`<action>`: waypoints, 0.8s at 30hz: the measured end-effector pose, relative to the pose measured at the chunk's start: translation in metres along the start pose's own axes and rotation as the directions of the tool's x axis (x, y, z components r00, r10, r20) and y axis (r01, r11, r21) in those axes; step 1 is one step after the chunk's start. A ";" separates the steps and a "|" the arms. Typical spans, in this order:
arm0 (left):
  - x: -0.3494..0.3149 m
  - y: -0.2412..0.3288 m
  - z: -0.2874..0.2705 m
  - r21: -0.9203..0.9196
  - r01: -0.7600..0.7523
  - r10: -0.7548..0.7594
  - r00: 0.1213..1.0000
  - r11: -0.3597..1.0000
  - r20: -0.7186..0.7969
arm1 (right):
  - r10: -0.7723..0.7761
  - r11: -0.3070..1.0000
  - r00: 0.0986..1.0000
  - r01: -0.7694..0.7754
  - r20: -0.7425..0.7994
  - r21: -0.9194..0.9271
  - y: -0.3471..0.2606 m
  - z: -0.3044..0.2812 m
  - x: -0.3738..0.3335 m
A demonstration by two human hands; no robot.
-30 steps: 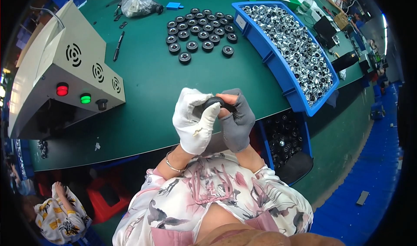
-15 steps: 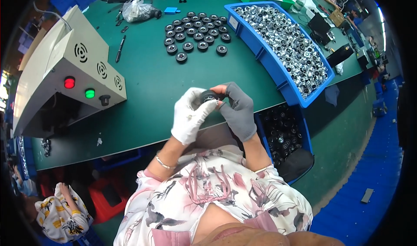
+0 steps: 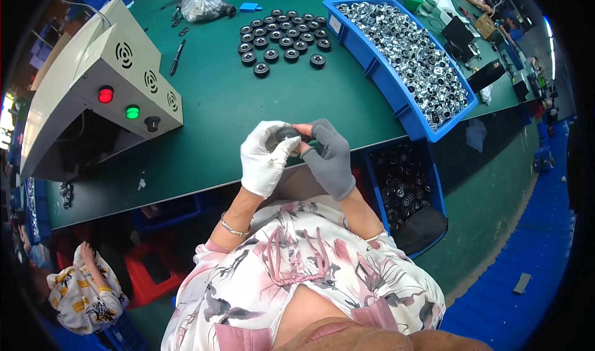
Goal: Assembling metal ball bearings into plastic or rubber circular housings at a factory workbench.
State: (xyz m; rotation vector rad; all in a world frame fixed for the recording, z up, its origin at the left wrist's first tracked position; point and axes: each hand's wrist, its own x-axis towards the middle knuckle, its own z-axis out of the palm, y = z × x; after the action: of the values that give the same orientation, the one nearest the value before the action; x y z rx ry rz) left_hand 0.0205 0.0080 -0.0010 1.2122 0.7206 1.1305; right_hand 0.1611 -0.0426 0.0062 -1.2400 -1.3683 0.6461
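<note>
A small black wheel [image 3: 286, 134] is pinched between my hands, just above the table's near edge. My left hand [image 3: 265, 159], in a white glove, wraps round its left side with the thumb in front. From the right, my right hand [image 3: 330, 159], in a grey glove with bare fingertips, grips the same wheel. The gloves hide much of it. Farther back on the green table stands a group of black wheels with silvery centres [image 3: 286, 43], set close together in loose rows.
At right a blue bin [image 3: 400, 97] holds many shiny metal parts. Below the table edge, another blue bin [image 3: 439, 193] contains black wheels. A beige machine [image 3: 93, 84] with red and green lights stands at left. A pen [image 3: 177, 57] and a plastic bag [image 3: 203, 8] lie behind.
The wheel has turned in my fingers, so its plain dark side shows more. Both hands have shifted slightly left, still holding it. The whole view has moved a little.
</note>
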 end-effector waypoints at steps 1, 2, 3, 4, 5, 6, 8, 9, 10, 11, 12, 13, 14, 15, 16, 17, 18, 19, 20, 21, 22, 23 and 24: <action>-0.001 0.000 0.000 0.032 0.035 -0.035 0.999 0.999 -0.012 | -0.004 1.000 1.000 0.004 -0.031 -0.008 -0.002 0.002 -0.002; -0.001 0.000 -0.001 0.065 0.068 -0.066 0.997 0.996 -0.028 | -0.010 1.000 0.998 0.010 -0.060 -0.015 -0.002 0.005 -0.002; -0.002 -0.001 -0.001 0.068 0.069 -0.067 0.997 0.995 -0.031 | -0.009 1.000 0.998 0.009 -0.058 -0.012 0.000 0.007 -0.003; -0.003 -0.002 -0.001 0.078 0.032 -0.028 0.999 0.996 -0.041 | -0.026 1.000 0.997 0.025 -0.078 -0.018 0.003 0.010 -0.004; -0.004 -0.003 -0.001 0.087 -0.004 0.009 0.999 0.996 -0.051 | -0.042 0.999 0.995 0.040 -0.095 -0.026 0.005 0.012 -0.006; -0.004 -0.005 -0.001 0.088 0.000 0.005 0.998 0.996 -0.055 | -0.038 0.999 0.995 0.036 -0.092 -0.023 0.006 0.013 -0.006; -0.004 -0.007 0.000 0.092 -0.012 0.019 0.997 0.996 -0.077 | -0.094 0.993 0.988 0.085 -0.121 -0.078 0.006 0.015 -0.007; -0.004 -0.006 0.000 0.095 -0.011 0.018 0.997 0.995 -0.079 | -0.093 0.994 0.989 0.084 -0.119 -0.074 0.005 0.015 -0.007; -0.004 -0.004 0.001 0.047 -0.015 0.019 0.997 0.999 -0.072 | -0.098 0.994 0.986 0.090 -0.134 -0.065 0.005 0.015 -0.008; -0.003 -0.004 0.001 -0.002 -0.016 0.016 0.998 1.000 -0.063 | -0.101 0.994 0.984 0.093 -0.150 -0.058 0.005 0.016 -0.008; -0.002 -0.005 0.001 -0.001 -0.013 0.013 0.998 1.000 -0.064 | -0.097 0.994 0.984 0.090 -0.149 -0.056 0.005 0.016 -0.008; -0.002 -0.006 0.001 0.007 0.010 -0.009 0.998 1.000 -0.070 | -0.083 0.995 0.984 0.074 -0.158 -0.063 0.004 0.017 -0.008; -0.001 -0.006 0.001 0.016 0.030 -0.029 0.997 0.999 -0.075 | -0.071 0.996 0.983 0.060 -0.168 -0.069 0.004 0.017 -0.007; 0.000 -0.007 0.000 0.018 0.031 -0.029 0.997 0.999 -0.075 | -0.070 0.996 0.983 0.060 -0.168 -0.067 0.005 0.019 -0.008; 0.001 -0.007 0.000 0.037 0.047 -0.044 0.997 0.998 -0.069 | -0.069 0.997 0.979 0.060 -0.191 -0.051 0.007 0.021 -0.009; 0.002 -0.007 -0.001 0.054 0.063 -0.059 0.996 0.997 -0.062 | -0.067 0.998 0.974 0.061 -0.216 -0.035 0.008 0.023 -0.010; 0.002 -0.006 -0.001 0.056 0.062 -0.058 0.996 0.997 -0.061 | -0.068 0.998 0.974 0.062 -0.217 -0.034 0.008 0.022 -0.011; 0.003 -0.003 -0.001 0.025 0.088 -0.086 0.995 0.996 -0.055 | -0.056 0.998 0.975 0.052 -0.214 -0.024 0.008 0.022 -0.010; 0.003 -0.001 -0.001 -0.006 0.114 -0.114 0.992 0.993 -0.049 | -0.043 0.999 0.977 0.041 -0.211 -0.013 0.007 0.022 -0.011; 0.002 0.000 0.000 -0.004 0.114 -0.114 0.992 0.993 -0.048 | -0.043 0.999 0.976 0.041 -0.212 -0.012 0.004 0.021 -0.010; 0.002 0.001 0.001 -0.079 0.145 -0.149 0.988 0.986 -0.035 | 0.133 0.972 0.971 -0.088 -0.201 0.219 0.001 0.019 -0.007; 0.002 0.001 0.001 -0.154 0.177 -0.182 0.983 0.972 -0.019 | 0.299 0.876 0.942 -0.209 -0.150 0.435 0.000 0.017 -0.005; 0.002 0.001 0.000 -0.153 0.178 -0.182 0.983 0.972 -0.017 | 0.299 0.876 0.942 -0.208 -0.152 0.436 0.002 0.013 -0.004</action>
State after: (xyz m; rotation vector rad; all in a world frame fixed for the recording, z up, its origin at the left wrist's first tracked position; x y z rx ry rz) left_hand 0.0210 0.0095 0.0004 0.9835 0.7394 1.0352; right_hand 0.1485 -0.0424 -0.0001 -1.1105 -0.8337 0.9065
